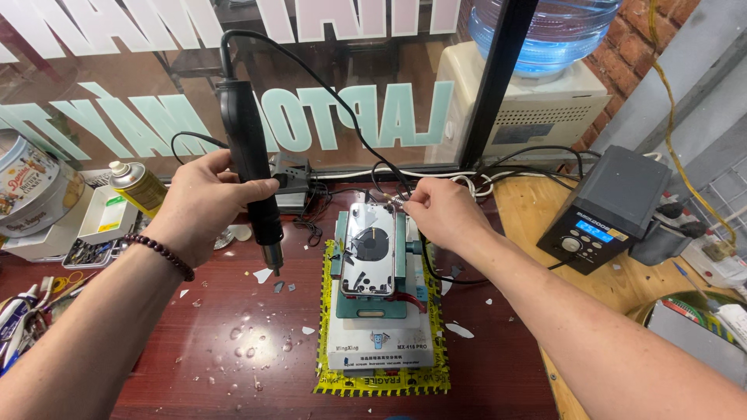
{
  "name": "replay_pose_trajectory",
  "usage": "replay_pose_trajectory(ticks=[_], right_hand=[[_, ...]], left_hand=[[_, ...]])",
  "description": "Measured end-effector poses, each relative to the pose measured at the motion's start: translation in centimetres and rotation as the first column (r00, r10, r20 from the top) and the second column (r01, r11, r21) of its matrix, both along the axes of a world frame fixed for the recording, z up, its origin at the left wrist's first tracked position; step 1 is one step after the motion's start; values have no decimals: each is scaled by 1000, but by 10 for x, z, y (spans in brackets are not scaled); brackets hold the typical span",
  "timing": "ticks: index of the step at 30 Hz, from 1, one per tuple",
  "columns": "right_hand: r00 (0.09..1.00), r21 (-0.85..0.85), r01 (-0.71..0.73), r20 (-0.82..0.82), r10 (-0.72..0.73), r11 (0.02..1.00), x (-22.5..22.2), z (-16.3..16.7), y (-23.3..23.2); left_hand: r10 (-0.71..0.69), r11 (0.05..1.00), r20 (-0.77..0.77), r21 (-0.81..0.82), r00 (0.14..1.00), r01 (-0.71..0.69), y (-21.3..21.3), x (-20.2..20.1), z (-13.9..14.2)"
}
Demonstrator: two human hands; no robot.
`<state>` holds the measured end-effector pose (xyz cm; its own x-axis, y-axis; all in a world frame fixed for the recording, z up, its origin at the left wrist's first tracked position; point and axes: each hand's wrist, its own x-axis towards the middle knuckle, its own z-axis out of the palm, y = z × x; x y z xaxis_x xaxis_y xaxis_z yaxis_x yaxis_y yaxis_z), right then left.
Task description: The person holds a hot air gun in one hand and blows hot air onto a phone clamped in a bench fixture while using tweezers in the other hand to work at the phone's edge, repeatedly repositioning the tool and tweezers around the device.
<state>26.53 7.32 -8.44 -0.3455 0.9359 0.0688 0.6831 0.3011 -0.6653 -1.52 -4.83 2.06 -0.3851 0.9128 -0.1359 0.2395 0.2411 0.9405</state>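
Observation:
My left hand point(204, 201) grips a black hot-air gun point(250, 163) held upright, with its metal nozzle pointing down over the dark red table point(218, 342). A black cable runs from its top. My right hand point(440, 210) pinches a small metal-tipped tool point(397, 200) at the top right corner of a phone point(368, 249). That phone lies with its back open and its glass cracked, clamped in a green fixture point(372, 302) on a white box-shaped machine point(380, 342). Glass shards point(263, 274) lie scattered to the left of the fixture.
A dark grey rework station point(607, 210) with a lit display stands at the right on a wooden top. A yellow spray can point(138, 187), a round tin point(31, 190) and a tray of small tools sit at the left. A water dispenser point(537, 70) stands behind the glass.

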Motion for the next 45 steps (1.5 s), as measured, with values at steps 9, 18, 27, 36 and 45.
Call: replay_pose_trajectory(ticks=[9, 18, 27, 36, 45], right_hand=[[998, -28, -2, -65, 0, 1000, -19, -2, 14], [985, 11, -174, 9, 174, 985, -73, -12, 61], [987, -29, 7, 161, -2, 1000, -27, -9, 56], [985, 98, -172, 15, 172, 980, 23, 1, -1], [996, 27, -43, 79, 41, 999, 32, 18, -44]], left_hand=[[7, 999, -6, -43, 1000, -7, -6, -2, -17], [12, 999, 16, -49, 1000, -11, -19, -8, -27], [30, 997, 82, -71, 996, -24, -24, -15, -46], [43, 998, 126, -54, 991, -36, -22, -10, -37], [61, 988, 44, 140, 997, -67, 21, 28, 7]])
